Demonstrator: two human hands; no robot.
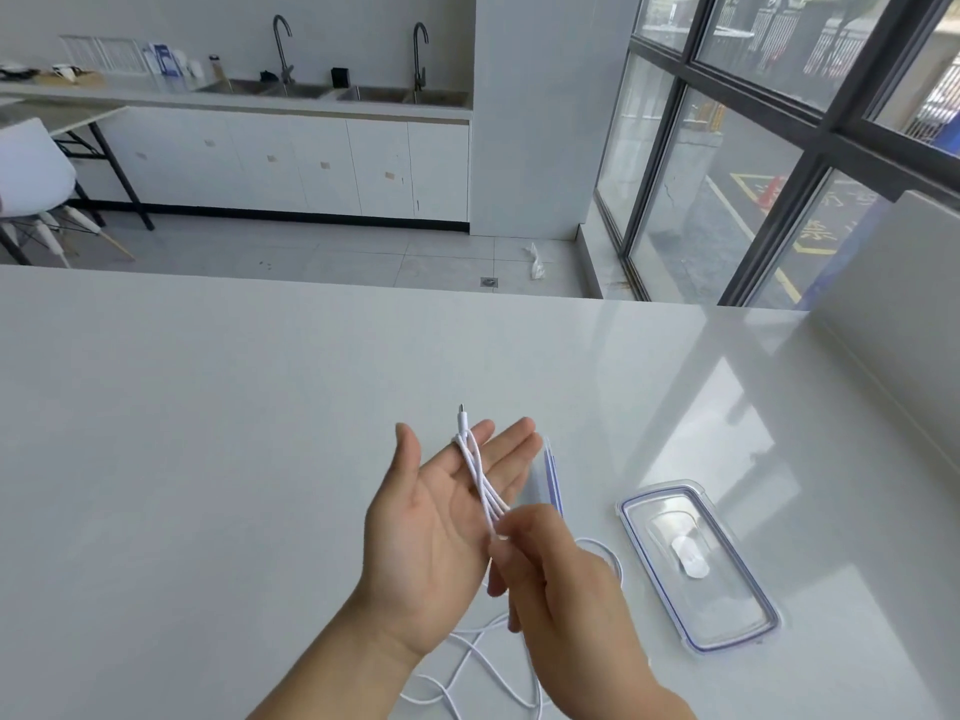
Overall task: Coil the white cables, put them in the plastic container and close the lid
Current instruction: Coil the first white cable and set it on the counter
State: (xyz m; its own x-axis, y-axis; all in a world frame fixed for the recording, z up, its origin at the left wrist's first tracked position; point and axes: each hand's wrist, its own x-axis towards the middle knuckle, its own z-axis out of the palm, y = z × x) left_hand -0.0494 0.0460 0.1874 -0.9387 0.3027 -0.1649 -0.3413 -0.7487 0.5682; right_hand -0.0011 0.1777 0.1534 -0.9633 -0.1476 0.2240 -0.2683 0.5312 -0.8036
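Observation:
My left hand [431, 522] is held palm up over the white table, fingers spread, with loops of a white cable [480, 475] wound across its fingers; the cable's plug sticks up past the fingertips. My right hand [561, 589] pinches the cable strands at the lower end of the loops. The rest of the white cable [467, 667] lies loose on the table below both hands. The clear plastic container [545, 480] with a blue seal stands behind my hands, mostly hidden. Its clear lid [696, 563] lies flat on the table to the right.
The white table [208, 459] stretches wide to the left and far side. A white wall panel [893, 314] rises at the table's right edge. Beyond are a tiled floor, a counter with sinks, a chair and large windows.

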